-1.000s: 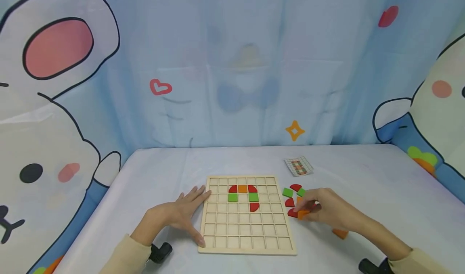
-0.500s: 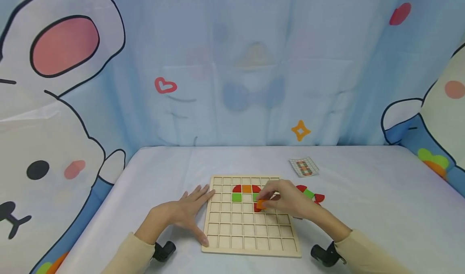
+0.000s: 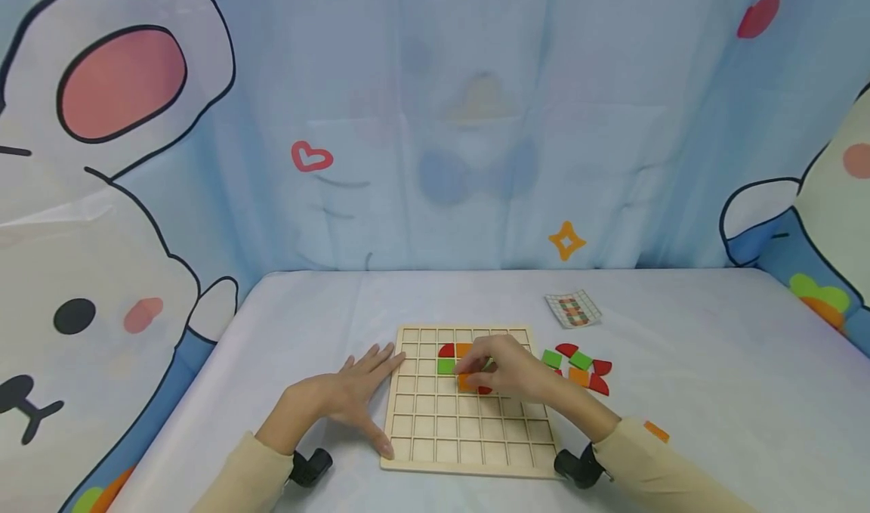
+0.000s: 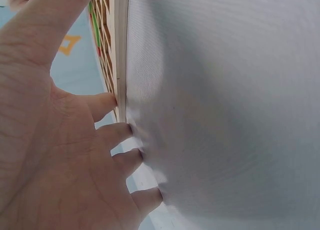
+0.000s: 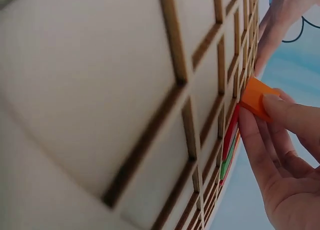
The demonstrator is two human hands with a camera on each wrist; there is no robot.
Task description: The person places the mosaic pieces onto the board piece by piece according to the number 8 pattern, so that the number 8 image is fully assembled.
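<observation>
A wooden grid board (image 3: 448, 428) lies on the white table. My left hand (image 3: 350, 392) rests at its left edge with fingers spread, thumb and index fingertip touching the frame. Over the upper middle of the grid, my right hand (image 3: 510, 366) pinches an orange square tile (image 5: 258, 96) between thumb and fingers. In the right wrist view that tile is tilted at the grid's surface, beside a set red tile (image 5: 231, 130). Set in the grid are a red quarter-round tile (image 3: 446, 350), an orange tile (image 3: 464, 350) and a green tile (image 3: 445, 366); my right hand hides others.
Right of the board lie several loose red, green and orange tiles, among them a green tile (image 3: 552, 359) and a red one (image 3: 599, 384). A lone orange tile (image 3: 656, 431) sits nearer the right sleeve. Behind them is a printed pattern card (image 3: 573, 309).
My right hand has taken an orange tile from the loose pile and carried it left over the grid, beside the lower red tile. The left hand stays at the board's edge.
</observation>
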